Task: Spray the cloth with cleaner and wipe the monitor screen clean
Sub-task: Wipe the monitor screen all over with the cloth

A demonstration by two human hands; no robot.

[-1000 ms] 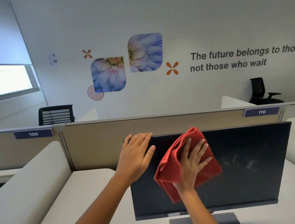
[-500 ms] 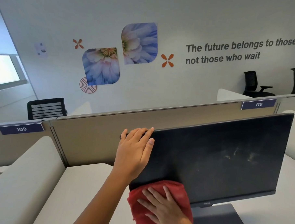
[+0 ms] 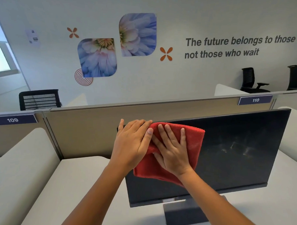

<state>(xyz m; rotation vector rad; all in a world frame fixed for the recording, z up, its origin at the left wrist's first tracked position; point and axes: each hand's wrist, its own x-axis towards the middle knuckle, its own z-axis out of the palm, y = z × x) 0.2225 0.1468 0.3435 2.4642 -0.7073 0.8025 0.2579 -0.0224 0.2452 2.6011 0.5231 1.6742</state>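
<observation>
Head view: beige partition panel (image 3: 92, 135) behind. We see left hand (image 3: 131, 145) gripping smudged black monitor (image 3: 235, 163), right hand (image 3: 173, 152) spread flat on red cloth (image 3: 193, 139).

The monitor (image 3: 236, 150) stands on the desk (image 3: 83, 186) before the partition (image 3: 85, 130); the cloth (image 3: 192, 145) lies against its left part.
</observation>
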